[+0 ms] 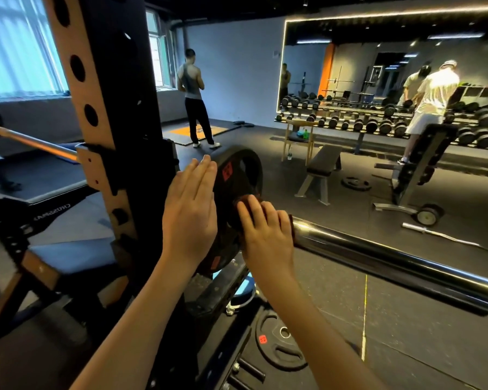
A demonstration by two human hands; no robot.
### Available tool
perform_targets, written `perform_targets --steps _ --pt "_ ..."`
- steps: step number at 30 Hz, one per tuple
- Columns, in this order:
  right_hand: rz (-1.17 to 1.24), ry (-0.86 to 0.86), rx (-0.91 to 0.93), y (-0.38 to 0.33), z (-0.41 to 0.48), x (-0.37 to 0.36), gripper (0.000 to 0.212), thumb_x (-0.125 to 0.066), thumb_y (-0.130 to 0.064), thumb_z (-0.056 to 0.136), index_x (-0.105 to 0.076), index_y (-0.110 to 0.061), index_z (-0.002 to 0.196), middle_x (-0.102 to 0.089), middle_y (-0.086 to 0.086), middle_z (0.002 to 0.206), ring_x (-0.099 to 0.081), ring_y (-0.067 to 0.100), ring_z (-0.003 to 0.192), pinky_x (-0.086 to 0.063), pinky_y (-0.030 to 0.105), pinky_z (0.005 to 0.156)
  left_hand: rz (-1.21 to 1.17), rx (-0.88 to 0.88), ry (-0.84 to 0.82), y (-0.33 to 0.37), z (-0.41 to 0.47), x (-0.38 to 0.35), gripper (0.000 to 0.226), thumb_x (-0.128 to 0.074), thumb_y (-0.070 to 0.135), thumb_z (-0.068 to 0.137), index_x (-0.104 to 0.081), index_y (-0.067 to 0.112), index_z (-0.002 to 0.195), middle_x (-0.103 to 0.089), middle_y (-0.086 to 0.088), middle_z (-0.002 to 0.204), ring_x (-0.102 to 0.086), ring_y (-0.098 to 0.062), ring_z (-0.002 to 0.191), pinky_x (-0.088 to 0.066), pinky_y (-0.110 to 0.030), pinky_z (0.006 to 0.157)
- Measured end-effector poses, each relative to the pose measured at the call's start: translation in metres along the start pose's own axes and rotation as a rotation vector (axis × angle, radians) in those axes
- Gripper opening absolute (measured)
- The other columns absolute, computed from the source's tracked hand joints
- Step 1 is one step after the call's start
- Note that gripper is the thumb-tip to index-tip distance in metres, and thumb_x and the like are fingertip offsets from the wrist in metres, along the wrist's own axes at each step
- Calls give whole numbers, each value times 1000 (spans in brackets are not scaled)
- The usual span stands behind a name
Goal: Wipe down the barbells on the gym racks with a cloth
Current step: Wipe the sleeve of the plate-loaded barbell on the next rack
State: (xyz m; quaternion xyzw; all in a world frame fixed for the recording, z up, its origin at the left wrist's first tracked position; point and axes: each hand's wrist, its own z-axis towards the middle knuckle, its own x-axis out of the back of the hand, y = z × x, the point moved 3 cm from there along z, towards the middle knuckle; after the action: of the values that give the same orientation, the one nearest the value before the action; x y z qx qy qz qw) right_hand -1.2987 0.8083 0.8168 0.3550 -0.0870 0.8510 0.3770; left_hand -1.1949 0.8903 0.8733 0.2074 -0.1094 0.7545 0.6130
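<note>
A weight plate [238, 175] is pressed by the left hand [190, 218], fingers straight and flat. A dark cloth [248, 199] is gripped round the barbell sleeve [378, 257] by the right hand [265, 235], fingers curled.

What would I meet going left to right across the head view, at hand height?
Rack upright → left hand → weight plate → right hand holding the cloth → barbell sleeve.
</note>
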Motion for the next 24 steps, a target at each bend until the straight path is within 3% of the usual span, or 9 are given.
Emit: perform_targets --steps 4,7,12,16,19,24 --pt "90 119 34 18 -10 6 62 -84 -28 69 -63 -15 126 -60 9 132 -56 29 116 -43 42 96 -25 -1 4 -1 -2 0 46 -35 12 96 -44 -1 139 -47 -18 143 -39 -31 136 -24 -40 116" --pt "34 237 -6 26 -23 9 54 -79 -24 73 -64 -13 124 -61 12 131 -46 30 119 -34 44 98 -33 5 7 0 -4 -1 46 -35 13 96 -43 0 139 -47 -17 143 -39 -31 137 -25 -42 116" --pt "9 83 -3 -9 3 -10 75 -92 -22 58 -63 -16 127 -59 9 133 -45 30 120 -31 44 99 -60 -13 4 -5 -5 -4 46 -34 13 97 -42 -1 140 -45 -17 145 -38 -31 138 -25 -43 116" --pt "-17 194 42 18 -22 0 68 -89 -18 64 -62 -15 126 -57 10 134 -45 29 121 -34 43 101 -84 -22 5 -5 -5 -4 46 -36 12 96 -43 -1 140 -46 -17 144 -39 -31 137 -27 -45 115" --pt "-45 262 -4 25 -33 2 74 -89 -12 61 -54 -16 126 -49 8 136 -43 31 121 -31 44 100 -86 -21 16 -5 -4 -5 46 -37 12 96 -43 -1 139 -47 -17 143 -41 -32 135 -30 -47 114" --pt "-22 173 6 0 -15 -4 67 -89 -9 58 -67 -15 121 -62 8 131 -43 29 122 -29 43 101 -48 -32 30 -4 -4 -5 46 -37 14 96 -40 1 140 -48 -18 143 -42 -32 135 -27 -44 115"
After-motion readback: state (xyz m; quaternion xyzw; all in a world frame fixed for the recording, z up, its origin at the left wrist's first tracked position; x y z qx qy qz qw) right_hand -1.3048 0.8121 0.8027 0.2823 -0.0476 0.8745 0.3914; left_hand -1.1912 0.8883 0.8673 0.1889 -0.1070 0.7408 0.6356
